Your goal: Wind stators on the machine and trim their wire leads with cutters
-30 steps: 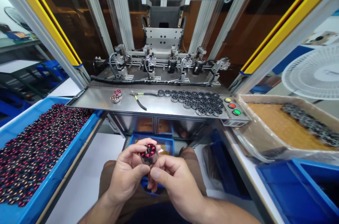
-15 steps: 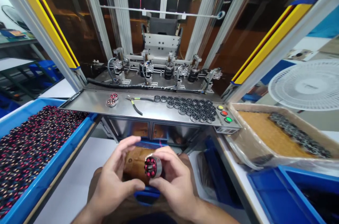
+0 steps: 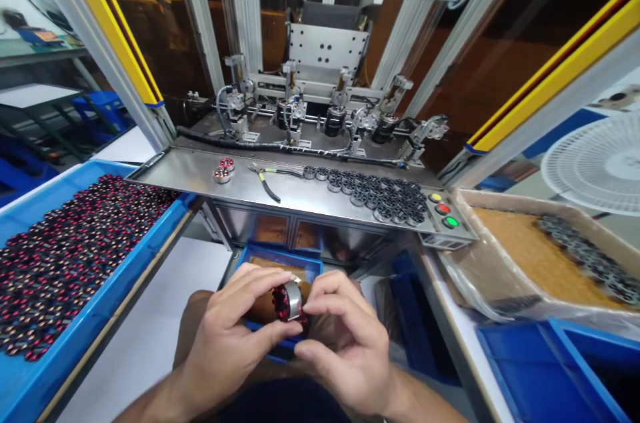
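A wound motor stator [image 3: 289, 301] with dark red coils and a silver outer ring is held above my lap, tilted on its side. My left hand [image 3: 240, 316] is closed on it, thumb below and fingers along the top. Close by on the right is my right hand [image 3: 350, 336], its fingers curved and its thumb apart from them. Its index fingertip is beside the stator's right edge; whether it touches I cannot tell. Beneath the hands stands a blue bin [image 3: 313, 266] with brown sheet in it, partly hidden.
On the metal shelf [image 3: 195, 176] are two wound stators [image 3: 222, 173], cutting pliers [image 3: 267, 183] and many bare stator cores [image 3: 380, 193]. Push buttons [image 3: 443, 209] sit at its right end. A blue tray [image 3: 75, 336] of wound stators is left; a lined carton [image 3: 500, 289] is right. Behind stands the winding machine [image 3: 327, 53].
The stator has passed from my right hand's fingers to my left hand's and has turned to show more of its silver ring. My right fingers have spread. The camera view has shifted.
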A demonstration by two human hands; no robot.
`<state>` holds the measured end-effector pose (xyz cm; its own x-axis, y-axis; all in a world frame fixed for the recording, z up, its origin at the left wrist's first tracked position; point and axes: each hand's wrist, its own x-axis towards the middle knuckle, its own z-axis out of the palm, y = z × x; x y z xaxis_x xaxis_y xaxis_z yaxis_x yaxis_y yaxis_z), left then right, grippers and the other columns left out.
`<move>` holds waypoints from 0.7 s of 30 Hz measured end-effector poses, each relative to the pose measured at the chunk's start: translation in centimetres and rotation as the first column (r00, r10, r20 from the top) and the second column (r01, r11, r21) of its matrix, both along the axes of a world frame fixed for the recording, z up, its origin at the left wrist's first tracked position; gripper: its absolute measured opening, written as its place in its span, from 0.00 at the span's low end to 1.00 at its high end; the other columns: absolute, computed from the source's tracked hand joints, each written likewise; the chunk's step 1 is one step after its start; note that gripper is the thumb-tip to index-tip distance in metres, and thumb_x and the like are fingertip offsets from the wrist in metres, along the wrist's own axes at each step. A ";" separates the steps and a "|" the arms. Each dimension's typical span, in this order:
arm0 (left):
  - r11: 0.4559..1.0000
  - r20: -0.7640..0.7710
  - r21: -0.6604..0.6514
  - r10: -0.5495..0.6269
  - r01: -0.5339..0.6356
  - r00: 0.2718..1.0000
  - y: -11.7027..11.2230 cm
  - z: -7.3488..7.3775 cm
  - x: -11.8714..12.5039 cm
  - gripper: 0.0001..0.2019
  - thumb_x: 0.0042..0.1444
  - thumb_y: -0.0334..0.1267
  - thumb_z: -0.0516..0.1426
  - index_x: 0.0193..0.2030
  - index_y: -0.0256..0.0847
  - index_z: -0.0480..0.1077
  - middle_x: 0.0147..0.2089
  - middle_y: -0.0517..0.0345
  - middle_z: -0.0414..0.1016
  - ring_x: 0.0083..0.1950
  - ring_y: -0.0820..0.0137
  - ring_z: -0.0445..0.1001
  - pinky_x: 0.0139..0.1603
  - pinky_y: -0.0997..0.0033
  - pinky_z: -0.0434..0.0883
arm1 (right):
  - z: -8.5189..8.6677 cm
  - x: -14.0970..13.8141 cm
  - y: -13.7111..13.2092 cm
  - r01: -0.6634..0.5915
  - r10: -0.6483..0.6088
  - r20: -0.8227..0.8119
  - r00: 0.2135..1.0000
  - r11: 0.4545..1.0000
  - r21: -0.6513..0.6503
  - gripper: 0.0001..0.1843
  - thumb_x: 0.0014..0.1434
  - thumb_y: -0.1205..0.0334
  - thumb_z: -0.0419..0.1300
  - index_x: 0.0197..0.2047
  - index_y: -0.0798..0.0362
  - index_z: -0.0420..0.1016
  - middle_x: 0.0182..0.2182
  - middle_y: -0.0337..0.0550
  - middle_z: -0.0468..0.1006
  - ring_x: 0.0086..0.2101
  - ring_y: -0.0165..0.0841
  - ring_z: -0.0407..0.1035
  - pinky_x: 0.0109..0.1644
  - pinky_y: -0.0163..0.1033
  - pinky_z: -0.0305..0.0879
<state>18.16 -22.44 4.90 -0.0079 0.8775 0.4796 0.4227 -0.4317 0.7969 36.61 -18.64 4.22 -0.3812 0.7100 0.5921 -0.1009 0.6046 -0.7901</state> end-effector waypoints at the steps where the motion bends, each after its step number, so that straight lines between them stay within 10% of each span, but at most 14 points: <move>1: 1.000 -0.007 0.014 0.005 -0.005 1.000 -0.1 -0.1 0.0 0.23 0.49 0.33 0.68 0.53 0.51 0.73 0.47 0.60 0.81 0.49 0.69 0.76 0.54 0.74 0.71 | 0.2 -0.1 0.0 0.009 -0.009 0.007 1.000 1.000 -0.018 0.10 0.55 0.69 0.66 0.42 0.52 0.76 0.34 0.42 0.72 0.35 0.33 0.68 0.39 0.40 0.65; 9: 0.968 0.311 -0.180 -0.111 0.174 0.944 -0.5 -0.9 0.3 0.21 0.52 0.33 0.66 0.51 0.56 0.73 0.53 0.61 0.77 0.53 0.68 0.77 0.49 0.77 0.77 | 1.6 -0.3 -0.2 0.012 0.000 0.040 0.999 0.954 -0.300 0.09 0.60 0.64 0.63 0.28 0.54 0.74 0.26 0.38 0.71 0.28 0.29 0.66 0.33 0.35 0.61; 14: 0.993 0.056 -0.004 -0.116 0.117 0.992 -0.6 -0.8 -0.2 0.23 0.52 0.26 0.64 0.53 0.48 0.70 0.52 0.56 0.78 0.56 0.68 0.75 0.59 0.72 0.72 | 1.6 1.7 1.0 -0.011 0.055 0.087 0.995 0.895 -0.447 0.12 0.60 0.58 0.64 0.26 0.54 0.72 0.26 0.38 0.70 0.28 0.30 0.65 0.33 0.35 0.61; 21: 0.967 -0.354 0.231 -0.022 0.110 0.935 -0.4 0.5 0.0 0.20 0.53 0.21 0.59 0.53 0.37 0.70 0.52 0.47 0.78 0.54 0.68 0.77 0.59 0.74 0.72 | 4.2 2.1 0.5 -0.008 0.025 0.322 0.946 0.999 -0.054 0.10 0.55 0.57 0.67 0.34 0.54 0.73 0.31 0.42 0.72 0.33 0.34 0.65 0.38 0.41 0.63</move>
<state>18.11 -22.88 5.44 0.2508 0.7261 0.6403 0.6163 -0.6298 0.4728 38.68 -18.17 8.41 -0.5576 0.7283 0.3982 0.1552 0.5627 -0.8119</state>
